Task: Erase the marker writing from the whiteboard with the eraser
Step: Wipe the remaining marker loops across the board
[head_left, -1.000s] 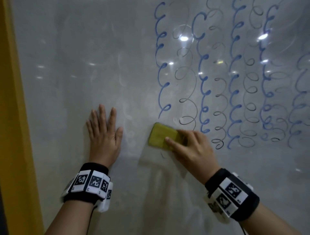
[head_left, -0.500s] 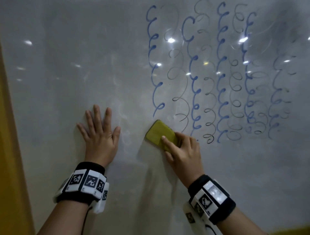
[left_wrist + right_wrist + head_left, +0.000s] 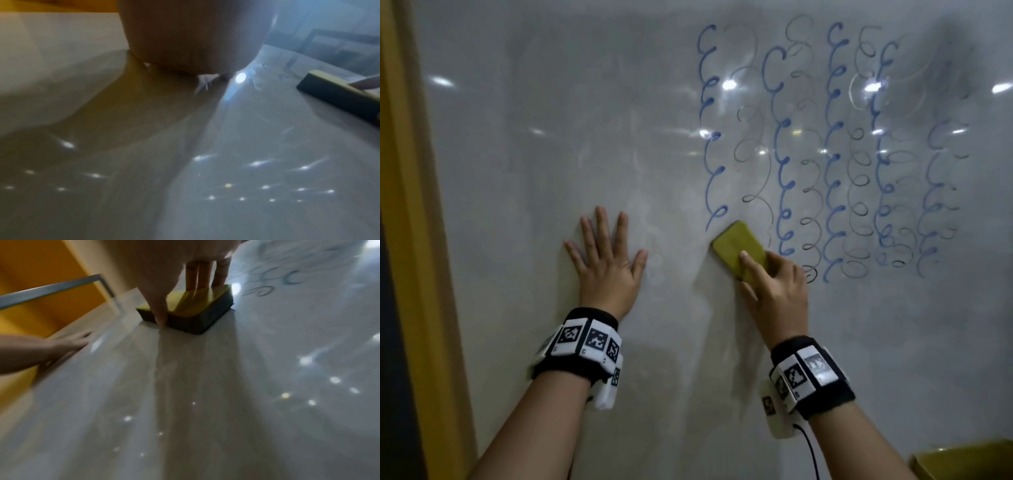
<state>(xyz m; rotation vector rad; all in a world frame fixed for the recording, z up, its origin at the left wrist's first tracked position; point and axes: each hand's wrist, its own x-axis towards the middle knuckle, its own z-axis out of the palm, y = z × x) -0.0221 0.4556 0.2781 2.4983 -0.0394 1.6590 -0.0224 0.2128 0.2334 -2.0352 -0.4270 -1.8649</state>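
The whiteboard [image 3: 551, 137] fills the head view; columns of blue and black marker loops [image 3: 835, 154] cover its right half, and its left half is wiped with faint smears. The yellow eraser [image 3: 736, 245] with a dark felt base lies tilted against the board at the lower left edge of the writing. My right hand [image 3: 756, 262] grips it, thumb on one long side and fingers on the other, as the right wrist view shows on the eraser [image 3: 197, 308]. My left hand [image 3: 606, 260] presses flat on the board, fingers spread, left of the eraser [image 3: 337, 91].
An orange-yellow frame [image 3: 414, 240] borders the board on the left. A yellowish object [image 3: 962, 459] shows at the lower right corner. In the right wrist view a grey metal bar [image 3: 51, 288] stands beside the orange surface.
The eraser has slid up and to the right into the lowest black loops, and my right wrist has swung beneath it. My left hand stays flat in place.
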